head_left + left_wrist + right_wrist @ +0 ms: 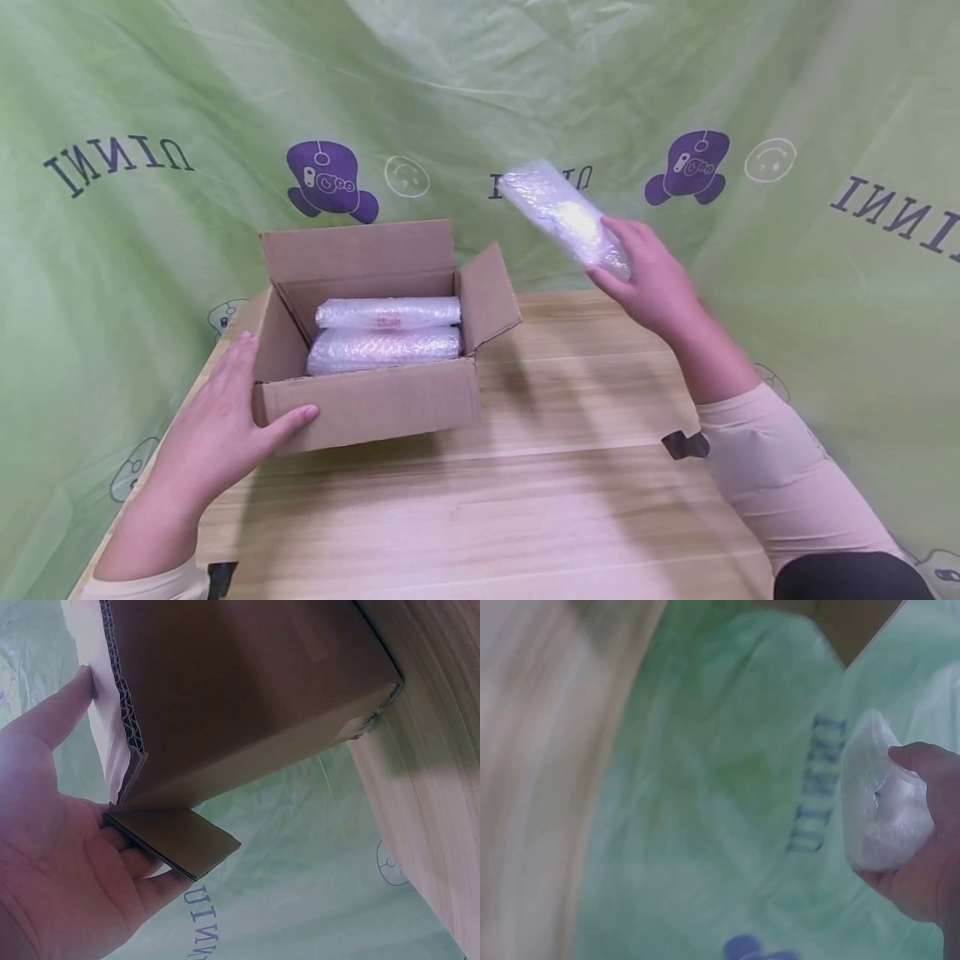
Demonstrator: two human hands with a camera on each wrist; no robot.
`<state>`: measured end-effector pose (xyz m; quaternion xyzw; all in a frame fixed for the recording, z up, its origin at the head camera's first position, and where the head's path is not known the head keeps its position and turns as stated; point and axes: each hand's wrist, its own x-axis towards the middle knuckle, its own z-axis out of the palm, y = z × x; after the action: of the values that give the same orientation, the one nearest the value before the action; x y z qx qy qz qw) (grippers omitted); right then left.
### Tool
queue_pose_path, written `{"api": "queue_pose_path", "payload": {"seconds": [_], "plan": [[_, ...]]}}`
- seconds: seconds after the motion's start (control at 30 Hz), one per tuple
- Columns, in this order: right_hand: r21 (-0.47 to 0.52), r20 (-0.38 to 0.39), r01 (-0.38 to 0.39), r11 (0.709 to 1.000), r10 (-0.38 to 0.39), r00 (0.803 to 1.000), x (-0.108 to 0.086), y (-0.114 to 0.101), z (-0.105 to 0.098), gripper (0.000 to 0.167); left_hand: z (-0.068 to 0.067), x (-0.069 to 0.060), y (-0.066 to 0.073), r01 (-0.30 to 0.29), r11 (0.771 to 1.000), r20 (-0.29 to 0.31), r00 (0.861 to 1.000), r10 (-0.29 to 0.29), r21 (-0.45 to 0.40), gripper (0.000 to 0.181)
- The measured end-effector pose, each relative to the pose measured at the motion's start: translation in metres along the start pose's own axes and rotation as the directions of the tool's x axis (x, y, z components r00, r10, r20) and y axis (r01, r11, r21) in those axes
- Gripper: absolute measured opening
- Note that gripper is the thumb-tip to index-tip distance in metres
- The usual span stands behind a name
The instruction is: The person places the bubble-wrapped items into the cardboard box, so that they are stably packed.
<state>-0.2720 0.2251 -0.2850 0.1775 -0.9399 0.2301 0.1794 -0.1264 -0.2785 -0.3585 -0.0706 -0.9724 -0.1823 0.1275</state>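
Observation:
An open cardboard box point(375, 408) stands on the table, its flaps spread. Inside it lie two bubble-wrapped packages, one point(386, 312) behind the other point(384, 348). My left hand point(225, 425) holds the box's near left corner, thumb over the front flap and fingers along the left side flap. In the left wrist view, that hand point(67, 855) has its fingers around a small flap point(184, 840). Right of the box, my right hand point(648, 279) grips the near end of another bubble-wrapped package point(558, 212) in the air. Its contents cannot be made out.
The wooden table point(510, 517) extends in front and to the right of the box. A green printed sheet point(480, 100) hangs behind and around it. Black tape pieces point(684, 445) show near the right sleeve. The box's right flap point(489, 296) sticks outward.

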Motion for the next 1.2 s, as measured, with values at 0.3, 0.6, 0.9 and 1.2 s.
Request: {"api": "queue_pose_path", "payload": {"seconds": [0.3, 0.6, 0.9, 1.2], "plan": [[0.023, 0.002, 0.219, 0.975, -0.219, 0.976, 0.014, -0.059, -0.001, 0.070, 0.000, 0.000, 0.000, 0.006, 1.000, -0.003, 1.000, -0.006, 0.004, 0.115], [0.049, 0.052, 0.380, 0.924, -0.382, 0.923, 0.025, -0.107, 0.013, 0.070, 0.000, 0.002, 0.001, 0.001, 1.000, -0.003, 1.000, -0.001, 0.010, 0.115], [0.088, 0.243, 0.504, 0.859, -0.510, 0.825, 0.035, -0.146, 0.044, 0.069, 0.000, -0.001, 0.002, 0.002, 1.000, -0.004, 1.000, -0.002, 0.001, 0.115], [0.076, 0.457, 0.522, 0.850, -0.495, 0.739, 0.044, -0.162, 0.083, 0.066, 0.001, -0.001, 0.000, -0.002, 1.000, -0.015, 1.000, 0.002, 0.001, 0.115]]}}
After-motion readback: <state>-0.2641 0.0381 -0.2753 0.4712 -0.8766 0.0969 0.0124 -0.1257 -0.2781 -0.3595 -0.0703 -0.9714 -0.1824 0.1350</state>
